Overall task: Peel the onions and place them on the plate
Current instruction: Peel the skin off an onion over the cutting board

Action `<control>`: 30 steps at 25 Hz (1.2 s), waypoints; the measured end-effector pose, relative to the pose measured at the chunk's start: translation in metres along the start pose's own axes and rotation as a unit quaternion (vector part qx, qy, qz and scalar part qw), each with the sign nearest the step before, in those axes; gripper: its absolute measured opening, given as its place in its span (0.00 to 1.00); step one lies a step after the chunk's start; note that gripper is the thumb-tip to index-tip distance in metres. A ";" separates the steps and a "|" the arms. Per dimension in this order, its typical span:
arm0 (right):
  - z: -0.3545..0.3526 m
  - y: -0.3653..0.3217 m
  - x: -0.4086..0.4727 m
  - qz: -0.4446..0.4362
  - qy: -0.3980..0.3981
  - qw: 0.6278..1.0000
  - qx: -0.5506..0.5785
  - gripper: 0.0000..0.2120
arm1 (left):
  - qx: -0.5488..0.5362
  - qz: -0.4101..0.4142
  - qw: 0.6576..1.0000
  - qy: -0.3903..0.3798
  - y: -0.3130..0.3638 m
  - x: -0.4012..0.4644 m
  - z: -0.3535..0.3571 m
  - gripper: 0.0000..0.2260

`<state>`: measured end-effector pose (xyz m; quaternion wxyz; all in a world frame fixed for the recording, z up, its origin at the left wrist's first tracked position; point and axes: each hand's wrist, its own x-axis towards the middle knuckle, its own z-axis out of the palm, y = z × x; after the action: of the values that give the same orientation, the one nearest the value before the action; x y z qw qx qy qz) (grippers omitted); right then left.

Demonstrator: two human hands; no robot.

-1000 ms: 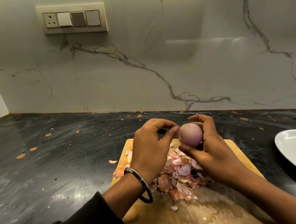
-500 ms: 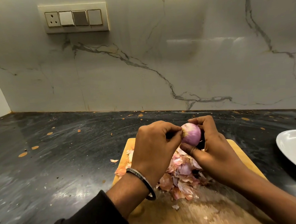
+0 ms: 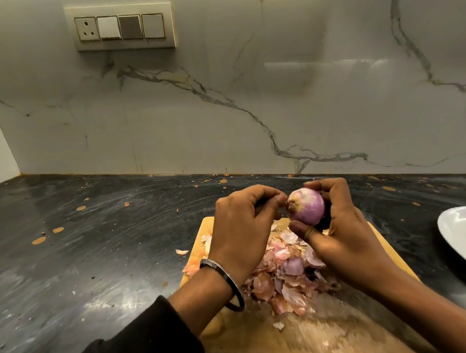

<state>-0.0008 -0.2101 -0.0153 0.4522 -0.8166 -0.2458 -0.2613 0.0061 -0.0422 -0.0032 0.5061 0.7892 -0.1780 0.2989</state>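
Observation:
My right hand (image 3: 344, 237) grips a small purple onion (image 3: 307, 206) above the wooden cutting board (image 3: 345, 330), thumb under it and fingers curled over its far side. The onion's root end faces left. My left hand (image 3: 243, 230), with a metal bangle at the wrist, has its thumb and fingertips pinched together right at that root end; whether a bit of skin lies between them is too small to tell. A pile of pink and brown onion peels (image 3: 284, 277) lies on the board under my hands. The white plate (image 3: 465, 238) is at the right edge, partly cut off.
The board sits on a dark stone counter (image 3: 94, 253) with orange specks and a few stray peel bits. A marble wall with a switch panel (image 3: 120, 26) stands behind. The counter stretches wide to the left.
The right hand has turned the onion so its root end now faces left. The left hand's fingertips stay pinching at that end. Both hands remain above the board.

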 end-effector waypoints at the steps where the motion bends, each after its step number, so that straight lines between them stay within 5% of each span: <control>1: -0.001 0.001 0.000 0.001 -0.001 1.000 -0.008 0.27 | -0.008 0.009 1.000 -0.006 0.000 -0.001 0.000 0.05; 14: 0.001 0.002 -0.001 -0.022 -0.048 0.996 -0.070 0.28 | 0.211 0.120 0.969 -0.035 0.004 0.004 -0.005 0.05; 24: -0.007 -0.005 0.003 0.006 -0.019 1.000 -0.021 0.29 | 0.137 -0.010 0.988 -0.065 0.003 0.003 -0.007 0.26; 27: -0.003 -0.005 0.002 0.026 -0.044 0.999 0.012 0.28 | 0.175 -0.016 0.977 -0.119 0.004 -0.001 -0.006 0.24; 30: -0.002 -0.001 0.000 0.052 -0.056 0.996 0.045 0.27 | 0.090 -0.041 0.984 -0.150 0.002 0.001 -0.003 0.18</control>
<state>-0.0016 -0.2108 -0.0135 0.4874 -0.8203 -0.2394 -0.1795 0.0050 -0.0397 -0.0002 0.4125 0.8740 -0.1918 0.1707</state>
